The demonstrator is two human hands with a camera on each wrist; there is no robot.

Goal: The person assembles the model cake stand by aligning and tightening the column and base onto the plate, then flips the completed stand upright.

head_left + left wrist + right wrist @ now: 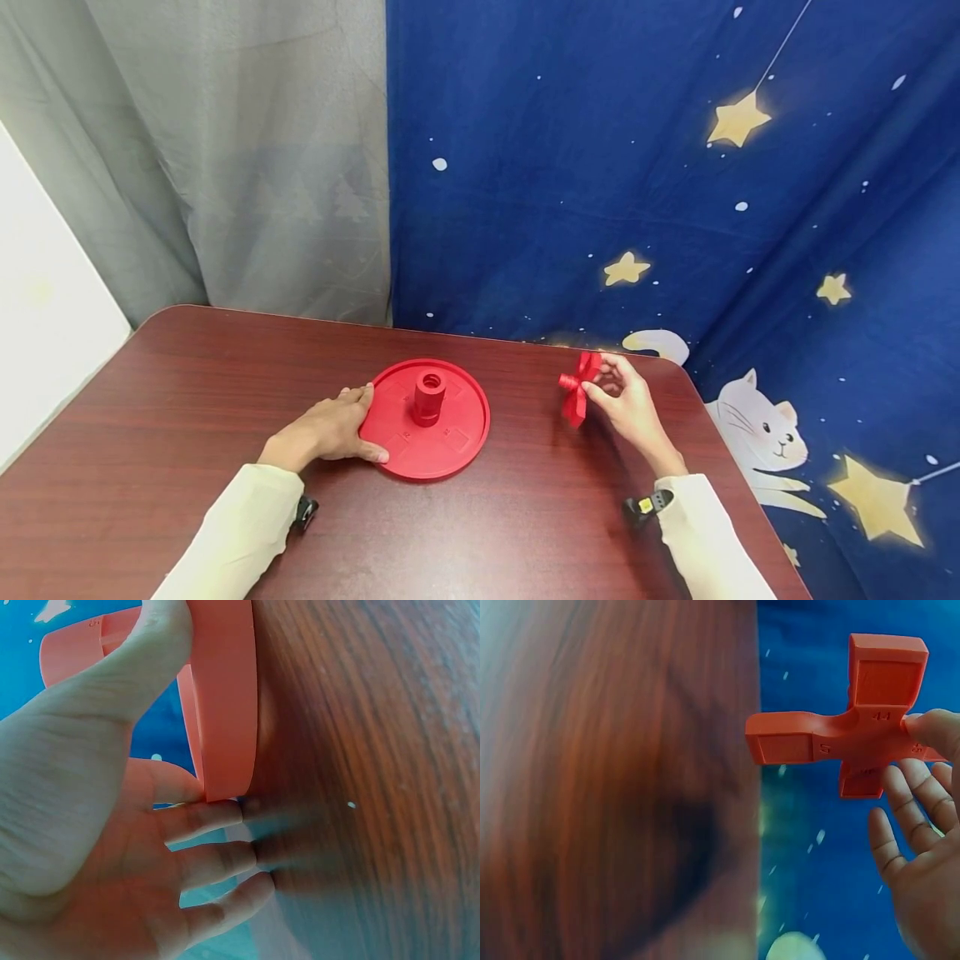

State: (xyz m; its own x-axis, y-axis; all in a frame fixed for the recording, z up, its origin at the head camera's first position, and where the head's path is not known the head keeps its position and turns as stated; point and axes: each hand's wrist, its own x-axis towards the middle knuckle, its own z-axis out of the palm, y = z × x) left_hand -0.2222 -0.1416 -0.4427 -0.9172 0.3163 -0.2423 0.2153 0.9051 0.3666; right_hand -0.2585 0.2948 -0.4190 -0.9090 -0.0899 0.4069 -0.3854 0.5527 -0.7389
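Note:
A round red base [461, 442] with a raised lip lies flat on the table, and a hollow threaded post [429, 402] stands upright at its middle. My left hand [330, 427] rests against the base's left rim, thumb near the front and fingers farther back. In the left wrist view the fingers [217, 862] look spread and fairly straight. Off to the right, my right hand [626, 408] pinches a red four-armed cross piece [576, 400] above the table. Its threaded stud [567, 382] points left toward the base. Numbers mark the cross piece's arms [885, 682] in the right wrist view.
The dark wood-grain table [225, 375] has rounded corners. Behind it hang a grey curtain [285, 167] and a blue curtain [525, 167] with stars and a white cat. A white surface [45, 317] stands at the left.

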